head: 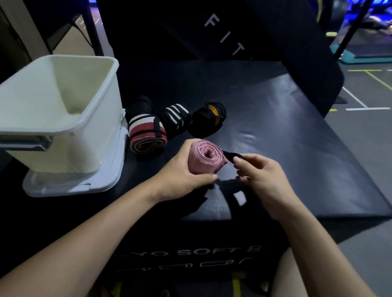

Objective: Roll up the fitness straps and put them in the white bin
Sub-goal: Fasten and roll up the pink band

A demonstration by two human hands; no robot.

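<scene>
While the left hand (187, 169) wraps round the pink strap roll (207, 157) so it cannot unwind, the right hand (259, 175) pinches its black tail (230, 156), probably to fasten it; three rolled straps (172, 122) wait beside the white bin (44, 112), which looks empty.

Bin (51, 113) left on the box (291, 141) — rolled straps (168, 124) just right of it.

Readable text in my view: white letters "F I T" on the black upright pad (222, 23) at 12 o'clock, with the rest of the word hidden. On the front face of the black soft box (200, 254) at 6 o'clock I read "YO SOFT B", cut off at both ends, above a row of white outlined marks that I can't make out as characters.
</scene>
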